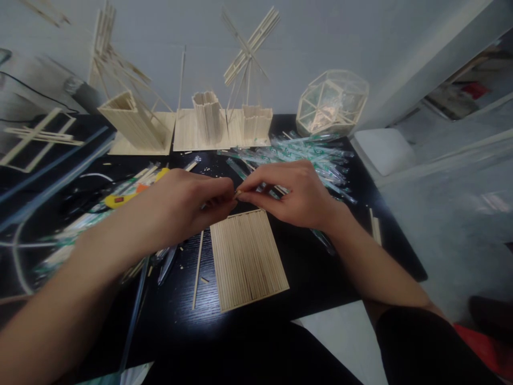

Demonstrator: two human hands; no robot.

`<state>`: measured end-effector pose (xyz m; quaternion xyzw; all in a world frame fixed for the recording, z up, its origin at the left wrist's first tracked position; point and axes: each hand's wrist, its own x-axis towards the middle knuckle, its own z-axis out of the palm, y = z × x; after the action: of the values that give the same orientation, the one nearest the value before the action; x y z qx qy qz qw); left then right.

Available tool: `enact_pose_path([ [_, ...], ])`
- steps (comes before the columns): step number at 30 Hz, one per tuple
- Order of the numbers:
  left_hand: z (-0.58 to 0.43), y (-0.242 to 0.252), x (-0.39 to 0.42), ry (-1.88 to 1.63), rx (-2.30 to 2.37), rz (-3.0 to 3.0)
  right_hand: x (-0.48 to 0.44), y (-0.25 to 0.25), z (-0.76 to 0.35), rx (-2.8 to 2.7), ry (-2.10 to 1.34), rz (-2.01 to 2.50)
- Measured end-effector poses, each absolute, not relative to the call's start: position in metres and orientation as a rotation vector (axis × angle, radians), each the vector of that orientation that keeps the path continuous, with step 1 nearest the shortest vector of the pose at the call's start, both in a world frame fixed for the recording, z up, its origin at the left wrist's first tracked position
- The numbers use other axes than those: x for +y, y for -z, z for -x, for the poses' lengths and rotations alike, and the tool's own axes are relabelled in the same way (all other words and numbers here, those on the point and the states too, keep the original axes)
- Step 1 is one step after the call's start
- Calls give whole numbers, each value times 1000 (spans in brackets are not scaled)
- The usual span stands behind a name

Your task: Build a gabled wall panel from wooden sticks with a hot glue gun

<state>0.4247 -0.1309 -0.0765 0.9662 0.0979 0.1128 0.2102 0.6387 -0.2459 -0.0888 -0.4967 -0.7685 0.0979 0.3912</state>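
Observation:
My left hand (pixel 200 198) and my right hand (pixel 290 187) meet above the middle of the table, fingertips pinched together. Between them shows a tiny tan piece (pixel 237 194), like a bit of wooden stick; most of it is hidden by the fingers. Just below lies a flat panel (pixel 248 259) of wooden sticks set side by side, with a stick along its top edge. To the panel's left rest a single loose stick (pixel 198 270) and a short offcut (pixel 204 280).
Stick-built windmill models (pixel 138 120) stand along the wall, beside a faceted stick frame (pixel 332 101). Plastic-wrapped stick packets (pixel 296 152) are piled at the back right. A yellow glue gun (pixel 116 201) lies behind my left forearm, near more packets. A white stool (pixel 382 149) stands right.

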Motion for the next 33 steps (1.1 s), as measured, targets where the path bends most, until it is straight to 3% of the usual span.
enact_pose_path([
  [9, -426, 75, -131, -301, 327, -2691, -246, 87, -640, -1924, -278, 1246],
  [23, -429, 75, -146, -731, 386, -2652, -245, 88, -642, -1932, -288, 1279],
  [33, -431, 81, -150, -793, 414, -2663, -245, 91, -645, -1953, -256, 1328],
])
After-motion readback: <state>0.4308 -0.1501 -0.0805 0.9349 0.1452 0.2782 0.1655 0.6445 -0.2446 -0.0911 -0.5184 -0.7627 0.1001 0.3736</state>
